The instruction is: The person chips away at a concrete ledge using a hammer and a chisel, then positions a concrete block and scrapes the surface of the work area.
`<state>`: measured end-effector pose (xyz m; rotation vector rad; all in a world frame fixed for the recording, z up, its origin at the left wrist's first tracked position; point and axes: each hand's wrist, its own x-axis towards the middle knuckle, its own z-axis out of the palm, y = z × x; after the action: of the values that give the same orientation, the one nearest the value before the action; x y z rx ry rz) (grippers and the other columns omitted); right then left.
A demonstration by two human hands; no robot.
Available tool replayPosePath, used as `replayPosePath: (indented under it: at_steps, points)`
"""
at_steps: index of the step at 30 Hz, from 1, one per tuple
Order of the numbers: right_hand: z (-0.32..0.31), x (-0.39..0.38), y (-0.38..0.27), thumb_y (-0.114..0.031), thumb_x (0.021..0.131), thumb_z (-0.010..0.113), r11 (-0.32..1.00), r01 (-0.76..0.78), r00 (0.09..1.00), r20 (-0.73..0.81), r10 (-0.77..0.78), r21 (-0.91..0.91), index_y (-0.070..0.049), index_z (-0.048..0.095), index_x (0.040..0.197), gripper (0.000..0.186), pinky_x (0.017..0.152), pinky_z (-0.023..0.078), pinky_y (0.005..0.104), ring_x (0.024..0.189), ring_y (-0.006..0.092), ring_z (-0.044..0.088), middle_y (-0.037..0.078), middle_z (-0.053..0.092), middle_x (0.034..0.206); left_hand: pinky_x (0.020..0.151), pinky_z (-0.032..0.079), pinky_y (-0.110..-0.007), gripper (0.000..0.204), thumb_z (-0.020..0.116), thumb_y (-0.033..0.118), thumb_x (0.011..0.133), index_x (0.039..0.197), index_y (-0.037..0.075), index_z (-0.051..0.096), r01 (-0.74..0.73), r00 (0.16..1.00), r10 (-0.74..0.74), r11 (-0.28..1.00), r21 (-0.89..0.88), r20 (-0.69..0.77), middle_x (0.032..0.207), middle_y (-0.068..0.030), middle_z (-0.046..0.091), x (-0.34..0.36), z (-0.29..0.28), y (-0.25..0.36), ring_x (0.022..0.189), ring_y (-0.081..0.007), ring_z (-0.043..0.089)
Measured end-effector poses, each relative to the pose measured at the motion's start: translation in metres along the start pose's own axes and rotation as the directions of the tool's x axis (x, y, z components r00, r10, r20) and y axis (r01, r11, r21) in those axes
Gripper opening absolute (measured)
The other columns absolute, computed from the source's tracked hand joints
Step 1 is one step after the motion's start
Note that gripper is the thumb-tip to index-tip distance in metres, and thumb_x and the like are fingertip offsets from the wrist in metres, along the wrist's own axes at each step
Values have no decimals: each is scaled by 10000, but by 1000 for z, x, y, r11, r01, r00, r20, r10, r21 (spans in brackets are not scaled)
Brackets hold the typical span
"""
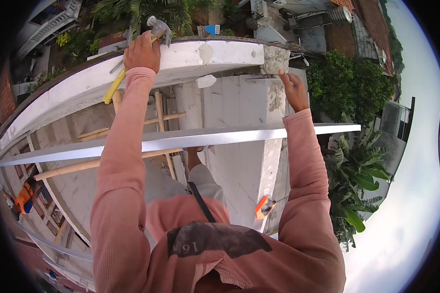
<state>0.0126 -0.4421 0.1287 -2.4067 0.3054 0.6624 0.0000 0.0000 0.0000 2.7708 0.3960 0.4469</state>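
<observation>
A claw hammer point(113, 90) with a yellow grip is in my left hand point(143, 52), its metal head up by the fingers. That hand is over the top of a white-faced concrete wall point(181, 57). At the wall's right end, my right hand point(295, 90) reaches to a rough grey mortar lump point(276, 61), its extended finger at the lump's lower edge. No tool shows in this hand. A long silvery metal bar point(210, 138) crosses below both hands, passing behind my left forearm and by my right sleeve.
A handsaw with an orange handle point(265, 207) rests on the right ledge. Wooden poles point(160, 115) form a scaffold below on the left. A white chip point(207, 81) lies by the wall. Another person in orange point(25, 198) is far below at left. The right side drops toward trees point(357, 80).
</observation>
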Motion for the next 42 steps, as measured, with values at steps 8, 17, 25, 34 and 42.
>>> replayPosePath:
  at_steps: [8, 17, 25, 34, 42]
  points:
    - [46, 40, 11, -785, 813, 558, 689, -98, 993, -120, 16, -718, -129, 655, 1316, 833, 1175, 246, 549, 1404, 361, 383, 189, 483, 1443, 894, 489, -453, 342, 611, 325, 939, 1220, 130, 622, 4, 1000, -4, 1000, -15, 1, 1136, -70, 692, -5, -2, -2, 1042, -296, 637]
    - [43, 72, 78, -621, 823, 679, 645, 94, 985, -22, -170, -758, -253, 737, 1212, 539, 1102, 346, 473, 1298, 419, 427, 111, 577, 1321, 838, 490, -454, 342, 656, 287, 885, 1191, 139, 617, -38, 992, 31, 998, -55, -125, 1046, -49, 682, -5, 5, -2, 978, -289, 637]
    - [35, 52, 81, -370, 862, 750, 925, 379, 912, -156, -379, -30, -171, 772, 1124, 329, 987, 445, 382, 1098, 311, 562, 75, 684, 1125, 852, 493, -440, 356, 647, 305, 899, 1217, 147, 620, -39, 995, 33, 998, -57, -92, 1091, -52, 690, -6, 7, 1, 1001, -281, 640]
    - [57, -21, -32, -218, 930, 662, 561, 385, 812, -20, -584, -733, -83, 724, 950, 149, 875, 503, 420, 974, 324, 630, 103, 682, 979, 885, 491, -435, 375, 621, 328, 927, 1256, 149, 615, -12, 999, 12, 1000, -3, -31, 1156, -56, 689, -5, 0, -7, 1042, -276, 636]
    - [159, 63, 30, -154, 824, 640, -239, 369, 796, 438, -417, -898, -41, 738, 933, 185, 853, 485, 388, 1033, 265, 552, 78, 660, 934, 906, 489, -442, 386, 613, 327, 933, 1275, 150, 599, -13, 1000, 13, 999, -37, 12, 1168, -66, 688, -5, 2, 2, 1056, -285, 635]
